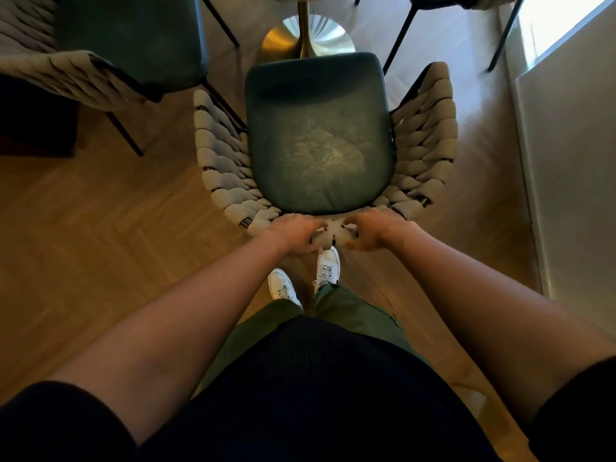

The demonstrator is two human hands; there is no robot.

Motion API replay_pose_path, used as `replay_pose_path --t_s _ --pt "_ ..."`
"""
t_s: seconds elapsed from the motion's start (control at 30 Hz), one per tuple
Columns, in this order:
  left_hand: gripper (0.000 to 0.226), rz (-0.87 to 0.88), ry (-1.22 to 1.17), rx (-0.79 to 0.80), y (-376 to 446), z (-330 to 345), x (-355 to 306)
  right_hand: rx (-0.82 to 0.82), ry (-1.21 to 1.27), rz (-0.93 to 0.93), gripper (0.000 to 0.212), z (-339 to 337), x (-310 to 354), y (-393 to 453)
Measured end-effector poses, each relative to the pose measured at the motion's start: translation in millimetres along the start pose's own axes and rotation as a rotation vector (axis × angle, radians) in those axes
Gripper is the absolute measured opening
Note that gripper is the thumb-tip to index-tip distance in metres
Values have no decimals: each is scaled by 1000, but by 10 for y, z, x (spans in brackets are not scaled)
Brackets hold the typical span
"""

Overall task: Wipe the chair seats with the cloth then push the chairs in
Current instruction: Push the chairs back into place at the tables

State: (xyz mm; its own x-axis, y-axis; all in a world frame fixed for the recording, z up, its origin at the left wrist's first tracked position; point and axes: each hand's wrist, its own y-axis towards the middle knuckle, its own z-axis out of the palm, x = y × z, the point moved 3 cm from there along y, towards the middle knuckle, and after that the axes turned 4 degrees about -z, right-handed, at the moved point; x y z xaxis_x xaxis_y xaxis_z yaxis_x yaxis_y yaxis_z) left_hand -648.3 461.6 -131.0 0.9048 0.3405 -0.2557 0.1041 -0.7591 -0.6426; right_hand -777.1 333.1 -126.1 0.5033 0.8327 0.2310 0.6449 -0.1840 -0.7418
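A chair (320, 135) with a green seat (318, 138) and a woven grey backrest (220, 168) is standing on the herringbone wood floor (100, 235), facing a gold table base (300, 38). The left hand (293, 233) and right hand (373, 231) are gripping the backrest top, fingers curled around it. The cloth is showing nowhere. A second chair (130, 38) is standing at the left, a white wall (566, 161) at the right

A gold table base (301, 38) stands on the herringbone wood floor (100, 228), near a bright window (560, 25).
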Motion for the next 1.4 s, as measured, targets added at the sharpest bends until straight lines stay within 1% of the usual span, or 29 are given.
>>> replay_pose_path --t_s 0.07,0.2,0.4,0.57,0.7,0.87,0.93,1.0,1.07,1.17,1.23,1.4 --pt "62 -15 33 -60 -88 -127 101 -4 21 -34 61 -134 62 0" --pt "62 -127 53 -139 -296 -368 436 -68 -33 -124 66 -430 271 61" --pt "60 -285 -1 -238 -760 -556 995 -63 -159 -247 65 -869 737 227" --pt "58 -436 -87 -264 -1258 -485 1497 -60 -234 -364 65 -1113 1483 392" --pt "57 -524 -198 -279 -1658 -313 1931 -35 -272 -425 60 -1105 2194 654" --pt "56 -566 -276 -269 -2118 10 2643 35 -316 -407 69 -978 3072 1001" --pt "56 -569 -287 -267 -2255 94 2896 43 -325 -405 68 -947 3346 1069" --pt "55 -569 -304 -264 -2464 215 3282 66 -327 -402 63 -879 3758 1190" --pt "54 -565 -303 -254 -2656 313 3655 74 -305 -387 63 -840 4145 1323" --pt "55 -542 -301 -244 -2935 353 4067 61 -238 -359 71 -811 4640 1507" --pt "55 -537 -292 -240 -3085 364 4311 63 -205 -352 72 -816 4937 1589" --pt "55 -570 -320 -218 -3222 408 4853 67 -212 -406 66 -1006 5460 1762"
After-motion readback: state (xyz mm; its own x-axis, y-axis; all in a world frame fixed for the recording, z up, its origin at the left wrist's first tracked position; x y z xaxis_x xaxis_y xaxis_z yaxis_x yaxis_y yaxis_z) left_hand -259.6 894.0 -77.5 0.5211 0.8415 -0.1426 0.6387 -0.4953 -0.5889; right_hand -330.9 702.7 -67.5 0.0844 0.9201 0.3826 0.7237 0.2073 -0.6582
